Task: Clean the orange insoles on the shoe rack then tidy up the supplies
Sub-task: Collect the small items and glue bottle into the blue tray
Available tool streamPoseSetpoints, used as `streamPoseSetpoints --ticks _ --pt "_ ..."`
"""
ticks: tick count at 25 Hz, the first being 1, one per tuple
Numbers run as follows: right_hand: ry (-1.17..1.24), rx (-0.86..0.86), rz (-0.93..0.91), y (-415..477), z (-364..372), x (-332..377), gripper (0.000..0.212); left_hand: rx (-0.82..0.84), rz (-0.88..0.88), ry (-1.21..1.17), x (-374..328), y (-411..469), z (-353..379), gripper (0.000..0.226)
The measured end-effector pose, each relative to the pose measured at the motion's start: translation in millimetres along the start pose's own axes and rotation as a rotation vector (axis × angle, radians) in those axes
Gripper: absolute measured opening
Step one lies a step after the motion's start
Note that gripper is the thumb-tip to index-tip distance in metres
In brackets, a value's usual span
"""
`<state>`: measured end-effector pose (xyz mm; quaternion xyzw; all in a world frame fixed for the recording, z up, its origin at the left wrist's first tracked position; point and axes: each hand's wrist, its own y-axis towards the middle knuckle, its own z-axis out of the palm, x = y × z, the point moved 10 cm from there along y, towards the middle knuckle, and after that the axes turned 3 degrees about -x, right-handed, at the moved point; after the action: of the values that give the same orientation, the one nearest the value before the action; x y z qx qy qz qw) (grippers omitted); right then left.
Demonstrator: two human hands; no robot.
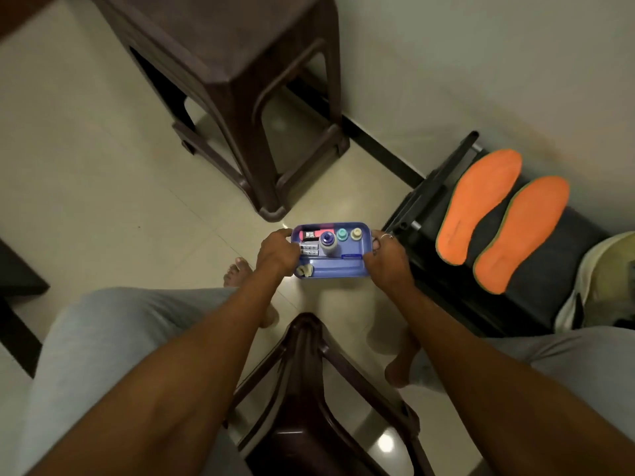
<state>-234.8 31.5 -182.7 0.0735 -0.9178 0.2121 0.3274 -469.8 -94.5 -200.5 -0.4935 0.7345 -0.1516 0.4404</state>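
Above brown stool (pixel 302 441), bottom centre: gripping blue tray (pixel 343 267) by both ends with left hand (pixel 276 252) and right hand (pixel 385 266); probably light, bottles (pixel 328 247) tippy, best kept level.

Blue tray (pixel 343 266): 9 o'clock rim is hidden under the left hand (pixel 276 252), 3 o'clock rim under the right hand (pixel 385 259). Can't tell if it's on the floor or held above it. Black box (pixel 310 234) in the tray has white print too small to read. Pale lump (pixel 305 270) in the tray's 7 o'clock corner is too small to identify.

Brown stool (pixel 223 46) at 12 o'clock is cut by the top edge. Dark furniture (pixel 17 280) at 9 o'clock is cut by the left edge. Shoe rack (pixel 536 286) at 3 o'clock: lower tiers hidden. Pale object (pixel 608 269) beside it is cut by the right edge, unidentifiable. Left foot (pixel 237 269) and right foot (pixel 400 369) are partly behind the forearms.
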Motion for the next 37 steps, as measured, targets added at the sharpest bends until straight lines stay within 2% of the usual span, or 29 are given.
streamPoseSetpoints --ticks 3,6,13,27,37 --pt "0.013 -0.032 -0.039 -10.7 -31.4 35.5 0.034 -0.027 0.110 0.000 -33.7 -24.7 -33.8 0.042" --pt "0.050 -0.071 -0.071 -20.2 -58.6 69.0 0.034 -0.067 0.180 -0.035 -61.5 -55.3 -70.2 0.023" --pt "0.107 -0.121 -0.160 -26.2 -108.2 146.6 0.036 -0.096 0.280 -0.189 -105.9 -100.2 -142.2 0.023" --pt "0.190 -0.192 -0.366 38.8 -161.4 301.4 0.026 -0.221 0.280 -0.424 -160.3 -96.5 -255.3 0.022" --pt "0.106 -0.179 -0.472 120.6 -139.0 389.3 0.022 -0.237 0.202 -0.640 -190.9 -33.4 -300.9 0.011"
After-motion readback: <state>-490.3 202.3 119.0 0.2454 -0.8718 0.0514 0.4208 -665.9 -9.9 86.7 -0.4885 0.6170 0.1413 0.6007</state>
